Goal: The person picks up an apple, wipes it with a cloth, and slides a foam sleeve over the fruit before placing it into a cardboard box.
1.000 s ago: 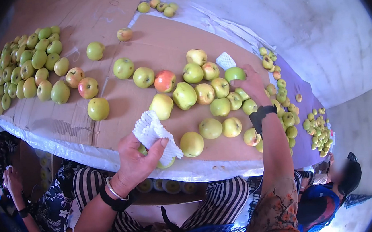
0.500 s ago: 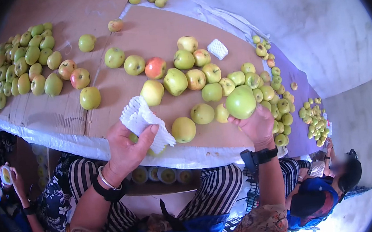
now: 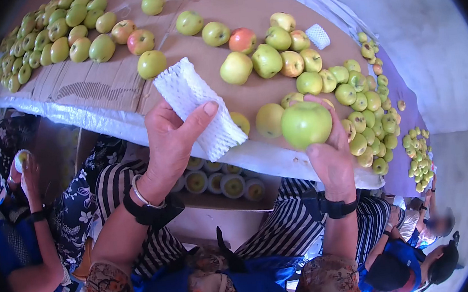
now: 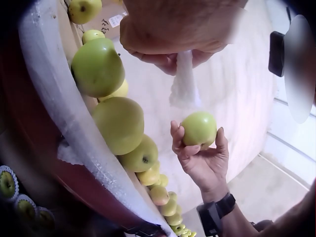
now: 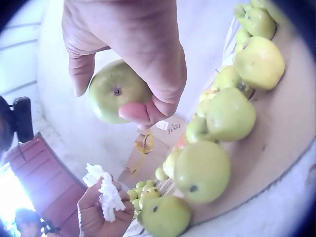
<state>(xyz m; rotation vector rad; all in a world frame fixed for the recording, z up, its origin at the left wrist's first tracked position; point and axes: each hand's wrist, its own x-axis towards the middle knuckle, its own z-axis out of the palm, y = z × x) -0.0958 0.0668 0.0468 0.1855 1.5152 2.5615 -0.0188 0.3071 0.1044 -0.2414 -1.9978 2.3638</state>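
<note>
Between the thumb and fingers of my left hand [image 3: 174, 137] is a white foam net sleeve [image 3: 199, 110], pinched flat over the table's near edge. My right hand [image 3: 332, 156] grips a green apple [image 3: 306, 125] at its sides, to the right of the sleeve and apart from it. The right wrist view shows the apple [image 5: 116, 91] from its end, with fingers curled around it. In the left wrist view the sleeve [image 4: 183, 84] hangs from the left hand [image 4: 177, 29], above the held apple [image 4: 199, 128].
Loose apples [image 3: 267, 61] lie across the cardboard-covered table [image 3: 200, 84], with a heap [image 3: 59, 27] at the far left and more at the right. Another foam sleeve [image 3: 318, 36] lies at the back. Below the edge stands a box of sleeved apples [image 3: 232, 185]. People sit on both sides.
My right hand has picked up the green apple and brought it back toward me, nearer the sleeve. My left hand still holds the sleeve. The head view has shifted.
</note>
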